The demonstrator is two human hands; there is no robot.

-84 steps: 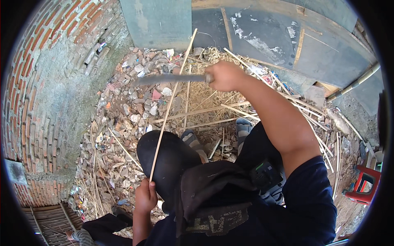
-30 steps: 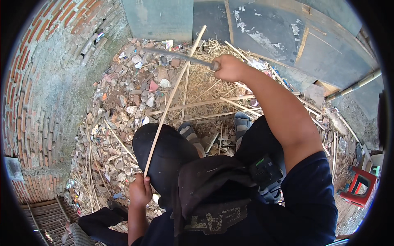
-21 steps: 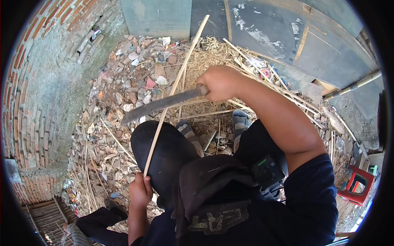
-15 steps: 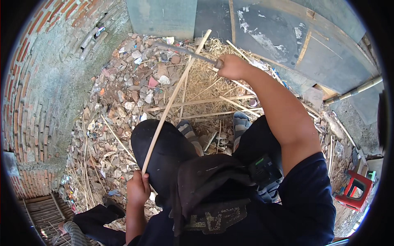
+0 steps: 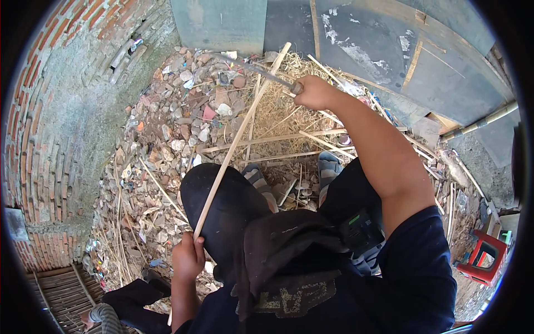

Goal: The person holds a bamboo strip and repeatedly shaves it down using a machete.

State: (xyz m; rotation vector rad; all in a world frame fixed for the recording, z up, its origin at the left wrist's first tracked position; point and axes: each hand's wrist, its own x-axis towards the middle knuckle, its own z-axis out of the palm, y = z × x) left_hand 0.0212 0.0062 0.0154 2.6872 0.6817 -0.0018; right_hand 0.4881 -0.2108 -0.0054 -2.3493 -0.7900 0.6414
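My left hand (image 5: 187, 257), low at the left beside my thigh, is closed round the near end of a long pale bamboo strip (image 5: 229, 153). The strip slants up and away over my left knee. My right hand (image 5: 314, 92), stretched out ahead, grips the handle of a long knife (image 5: 249, 67). Its narrow grey blade points left and crosses the strip near the far end. Whether the edge is cutting into the strip cannot be made out. Below the crossing lies a heap of thin pale shavings (image 5: 278, 108).
Stony rubble (image 5: 178, 133) covers the ground, with loose strips (image 5: 267, 139) in front of my sandals. A brick wall (image 5: 50, 145) stands left, dark panels (image 5: 361, 50) ahead. At lower left is another person's dark-clothed leg (image 5: 133, 300). A red plastic stool (image 5: 481, 259) sits right.
The strip's far end has shifted slightly to the right. The knife still crosses it near the same spot, and both hands keep their grip.
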